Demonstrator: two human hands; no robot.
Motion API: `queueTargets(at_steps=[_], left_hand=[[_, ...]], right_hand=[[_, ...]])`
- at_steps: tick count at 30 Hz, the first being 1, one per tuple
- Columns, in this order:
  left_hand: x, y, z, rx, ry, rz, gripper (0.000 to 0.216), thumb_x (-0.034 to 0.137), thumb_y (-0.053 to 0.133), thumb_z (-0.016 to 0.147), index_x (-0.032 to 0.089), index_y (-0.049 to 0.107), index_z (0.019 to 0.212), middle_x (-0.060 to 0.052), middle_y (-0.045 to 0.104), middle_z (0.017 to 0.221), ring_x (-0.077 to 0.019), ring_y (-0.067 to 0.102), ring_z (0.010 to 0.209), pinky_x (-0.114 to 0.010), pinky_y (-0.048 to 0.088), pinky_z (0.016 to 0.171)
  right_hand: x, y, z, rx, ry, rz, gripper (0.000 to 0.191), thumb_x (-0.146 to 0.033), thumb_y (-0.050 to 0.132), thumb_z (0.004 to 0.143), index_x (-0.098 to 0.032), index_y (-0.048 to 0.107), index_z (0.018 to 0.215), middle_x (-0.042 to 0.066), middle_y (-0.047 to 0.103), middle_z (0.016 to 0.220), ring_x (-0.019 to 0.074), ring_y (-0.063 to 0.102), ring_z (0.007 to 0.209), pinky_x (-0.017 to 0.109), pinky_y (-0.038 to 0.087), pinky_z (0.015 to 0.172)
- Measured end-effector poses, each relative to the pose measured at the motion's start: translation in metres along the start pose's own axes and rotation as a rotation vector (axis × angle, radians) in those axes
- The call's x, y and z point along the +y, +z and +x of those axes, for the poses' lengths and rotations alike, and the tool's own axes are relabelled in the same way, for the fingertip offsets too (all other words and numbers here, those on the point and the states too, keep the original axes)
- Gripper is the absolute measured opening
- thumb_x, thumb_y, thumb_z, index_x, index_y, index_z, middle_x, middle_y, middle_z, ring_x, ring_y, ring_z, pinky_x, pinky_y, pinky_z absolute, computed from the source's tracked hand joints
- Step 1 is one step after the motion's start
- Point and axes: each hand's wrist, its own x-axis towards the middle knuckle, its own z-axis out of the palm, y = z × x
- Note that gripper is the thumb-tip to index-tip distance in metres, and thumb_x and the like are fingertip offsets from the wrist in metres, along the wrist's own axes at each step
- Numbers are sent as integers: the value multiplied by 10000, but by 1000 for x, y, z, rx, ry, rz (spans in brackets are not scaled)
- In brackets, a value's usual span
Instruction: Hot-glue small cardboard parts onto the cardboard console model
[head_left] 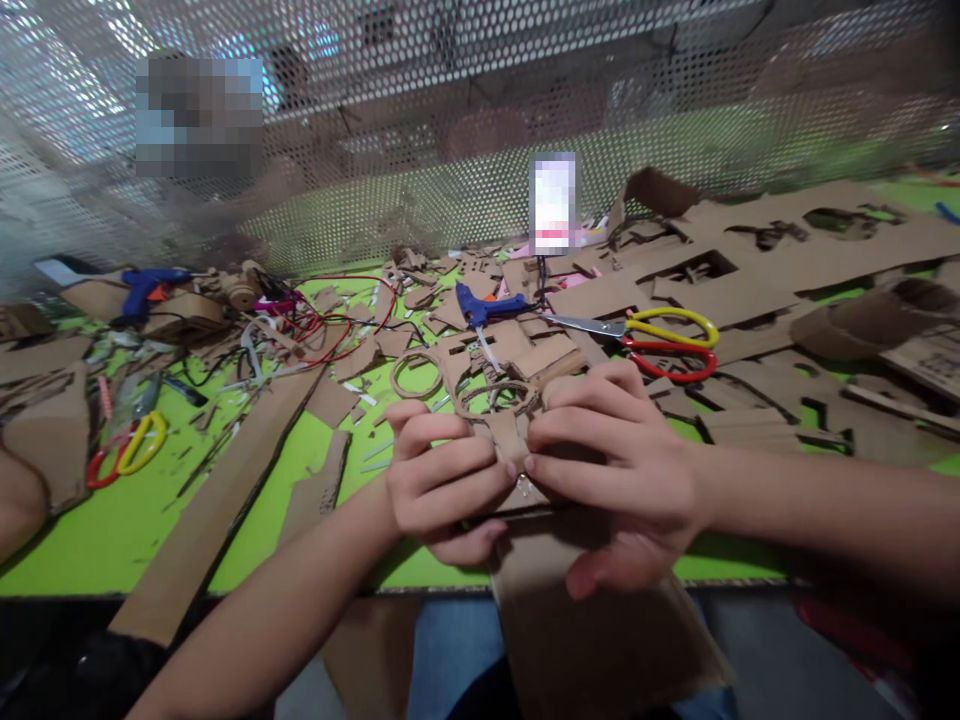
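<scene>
My left hand [442,480] and my right hand [611,465] are both closed round a small cardboard piece [508,432] with a ring-shaped top, held over the near edge of the green table [120,530]. Their fingertips meet at the middle of the piece. Below my hands a larger cardboard sheet [592,640] hangs toward my lap. Just behind them lie a blue glue gun [484,307] and red-and-yellow scissors [660,343].
Cardboard scraps and cut-out sheets [787,250] cover the table. A long cardboard strip [225,490] lies at the left. A second pair of scissors [127,450], another glue gun [146,285] and red wires [330,320] lie far left. Perforated metal mesh [450,120] stands behind.
</scene>
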Motion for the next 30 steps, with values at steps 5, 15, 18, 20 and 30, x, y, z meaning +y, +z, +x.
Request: queueTargets(at_steps=[5, 15, 18, 20, 30], left_hand=[[1, -1, 0, -25, 6, 18, 316, 445, 584, 882, 226, 797, 965, -20, 726, 748, -246, 601, 818, -498, 397, 894], [5, -2, 4, -61, -37, -25, 304, 422, 584, 911, 202, 789, 953, -49, 719, 761, -252, 598, 840, -488, 411, 822], [5, -3, 3, -56, -24, -31, 312, 409, 593, 900, 174, 788, 962, -57, 731, 771, -252, 588, 838, -486, 404, 814], [5, -3, 2, -57, -30, -38, 318, 418, 588, 903, 175, 782, 968, -53, 735, 771, -253, 593, 840, -479, 416, 808], [4, -1, 2, -51, -31, -92, 418, 499, 522, 925, 173, 774, 995, -66, 719, 788, -256, 606, 834, -463, 424, 759]], right_hand=[[-4, 2, 1, 38, 20, -20, 668, -706, 370, 1091, -139, 717, 1026, 100, 727, 999, 284, 635, 992, 532, 421, 855], [-11, 3, 4, 52, 32, -107, 660, -803, 527, 988, -169, 699, 922, 81, 732, 935, 273, 616, 894, 517, 413, 765], [-11, 5, 3, 70, 26, -119, 655, -802, 546, 980, -169, 702, 918, 74, 737, 930, 267, 616, 885, 508, 414, 759], [-11, 6, 4, 84, 26, -120, 659, -798, 536, 989, -164, 707, 926, 74, 739, 928, 264, 618, 879, 503, 420, 764], [-10, 7, 2, 47, 22, -101, 544, -691, 622, 984, -164, 744, 928, 88, 748, 951, 276, 613, 880, 483, 428, 742]])
